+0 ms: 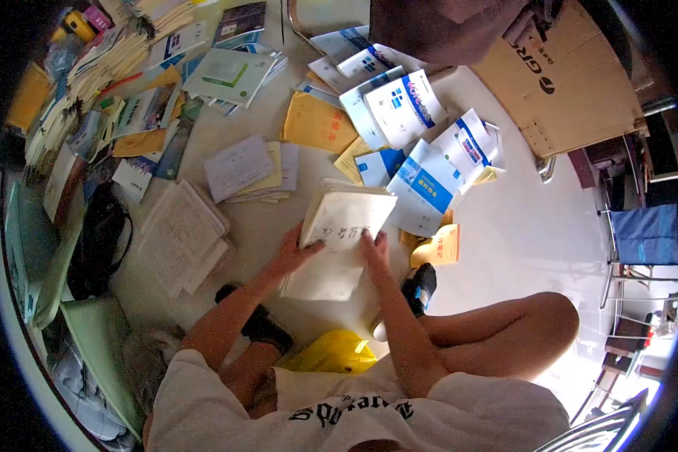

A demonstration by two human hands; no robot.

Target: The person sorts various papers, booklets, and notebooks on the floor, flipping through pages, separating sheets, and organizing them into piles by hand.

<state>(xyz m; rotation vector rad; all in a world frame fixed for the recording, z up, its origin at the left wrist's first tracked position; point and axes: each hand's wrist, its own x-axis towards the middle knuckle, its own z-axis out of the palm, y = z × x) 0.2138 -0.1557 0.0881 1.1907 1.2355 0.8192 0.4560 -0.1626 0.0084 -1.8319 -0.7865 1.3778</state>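
A thick sheaf of pale paper (348, 215) with dark handwriting on its top sheet is held between my two hands, above the floor between my legs. My left hand (299, 250) grips its left edge, thumb on top. On the right edge, my right hand (374, 248) holds it the same way. Directly below lies another stack of pale paper (327, 280), partly covered by the sheaf. To the left rest a stack of written sheets (184, 237) and a smaller pile of white and yellowish papers (241, 167).
White-and-blue booklets (422, 184) and a brown envelope (318, 122) spread ahead. Piled papers (90, 90) fill the far left, near a black bag (97, 241). A cardboard box (557, 83) stands far right. A yellow bag (335, 352) lies by my legs.
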